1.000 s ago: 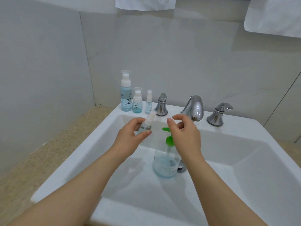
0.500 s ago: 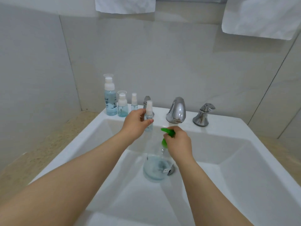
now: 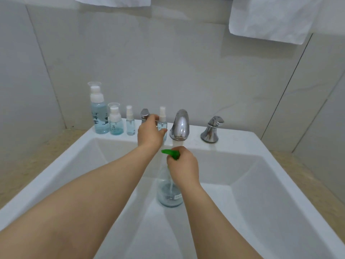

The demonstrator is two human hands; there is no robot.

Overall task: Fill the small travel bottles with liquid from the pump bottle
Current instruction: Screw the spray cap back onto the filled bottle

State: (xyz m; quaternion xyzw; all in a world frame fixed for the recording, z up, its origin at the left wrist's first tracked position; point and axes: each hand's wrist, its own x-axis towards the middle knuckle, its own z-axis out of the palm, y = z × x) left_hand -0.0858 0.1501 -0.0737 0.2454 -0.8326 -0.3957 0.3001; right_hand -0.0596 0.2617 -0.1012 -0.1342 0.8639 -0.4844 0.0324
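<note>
My left hand (image 3: 150, 134) holds a small clear spray bottle (image 3: 162, 120) with a white nozzle, upright at the back ledge of the sink between the left tap handle and the spout. My right hand (image 3: 183, 168) grips the green pump head (image 3: 169, 153) of a clear glass pump bottle (image 3: 169, 191) that stands in the white sink basin (image 3: 242, 184). It has a little bluish liquid at its bottom. Three more travel bottles stand on the ledge at the left: a tall one (image 3: 99, 111), a medium one (image 3: 115, 120) and a small spray one (image 3: 130, 122), all holding pale blue liquid.
A chrome spout (image 3: 180, 126) sits mid-ledge with chrome handles on its left (image 3: 145, 114) and right (image 3: 211, 130). White towels (image 3: 276, 17) hang above on the tiled wall. A beige stone counter (image 3: 28, 165) flanks the sink.
My left hand has carried the small spray bottle away from the pump bottle, up and back to the ledge by the spout. My right hand has closed on the green pump head.
</note>
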